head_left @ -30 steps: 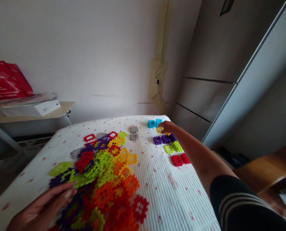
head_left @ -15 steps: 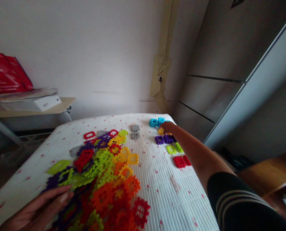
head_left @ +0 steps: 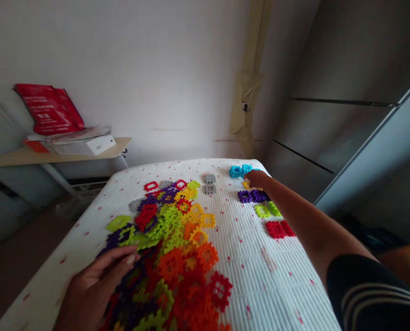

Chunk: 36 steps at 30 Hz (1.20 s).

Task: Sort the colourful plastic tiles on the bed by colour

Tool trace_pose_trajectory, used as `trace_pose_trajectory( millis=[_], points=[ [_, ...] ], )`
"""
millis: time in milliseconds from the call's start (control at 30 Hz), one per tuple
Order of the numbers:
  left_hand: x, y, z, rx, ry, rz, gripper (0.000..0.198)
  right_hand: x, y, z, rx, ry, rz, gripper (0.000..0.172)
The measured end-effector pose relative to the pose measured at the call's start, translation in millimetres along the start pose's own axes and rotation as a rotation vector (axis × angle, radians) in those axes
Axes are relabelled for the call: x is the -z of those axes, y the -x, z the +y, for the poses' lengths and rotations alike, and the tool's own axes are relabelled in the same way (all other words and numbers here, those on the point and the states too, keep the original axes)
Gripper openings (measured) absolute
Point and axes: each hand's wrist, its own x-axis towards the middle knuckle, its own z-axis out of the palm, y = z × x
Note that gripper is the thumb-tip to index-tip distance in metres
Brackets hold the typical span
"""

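Note:
A mixed heap of plastic interlocking blocks (head_left: 170, 223), square and notched, covers the left middle of the bed-like surface. Over its near left side is my left hand (head_left: 99, 280), thumb and forefinger stretched out and a little apart beside a lime block (head_left: 145, 241); I see nothing between them. My right hand (head_left: 257, 177) reaches to the far right, fingers bent down on a yellow block (head_left: 246, 184), its fingertips partly hidden. Just beyond are blue blocks (head_left: 237, 171). Nearer lie purple blocks (head_left: 245, 196), lime blocks (head_left: 262, 211) and red blocks (head_left: 276, 229). Two grey blocks (head_left: 209, 189) lie between heap and rows.
White ribbed cloth (head_left: 253, 285) with small red marks covers the surface. A side table (head_left: 19, 159) at left carries a white box (head_left: 101, 144) and a red bag (head_left: 48, 110). Behind is a wall (head_left: 150, 69); a dark cabinet (head_left: 329, 128) stands at right.
The view has swung left, so everything sits further right in the picture. My right hand stays by the yellow and blue blocks. My left hand remains at the heap's near left edge.

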Motion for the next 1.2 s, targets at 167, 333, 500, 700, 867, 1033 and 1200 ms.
trace_pose_trajectory(
  millis=[167, 333, 500, 700, 867, 1033, 1200],
  points=[
    [-6.7, 2.7, 18.4, -0.214, -0.065, -0.076, 0.036, 8.5, 25.0, -30.9, 0.091, -0.051, 0.061, 0.043],
    [-44.1, -24.4, 40.5, -0.625, -0.44, -0.24, 0.024, -7.3, 76.5, -96.9, 0.29, -0.292, 0.157, 0.027],
    [-95.7, -64.8, 56.3, -0.668, -0.879, -0.299, 0.028, -33.7, 98.7, -131.4, 0.226, -0.412, 0.148, 0.021],
    [-125.5, -82.7, 57.1, -0.513, -1.052, -0.282, 0.023, -48.5, 98.1, -134.7, 0.227, -0.467, 0.278, 0.019],
    [-128.3, -81.1, 62.3, -0.421, -1.054, -0.26, 0.02, -53.1, 97.0, -135.4, 0.237, -0.447, 0.309, 0.021],
    [-115.2, -82.9, 64.0, -0.391, -0.86, -0.26, 0.011, -54.6, 97.3, -136.6, 0.225, -0.461, 0.319, 0.02],
    [-104.4, -79.9, 54.9, -0.439, -0.528, -0.262, 0.016, -57.5, 93.9, -133.2, 0.172, -0.618, 0.32, 0.019]
  ],
)
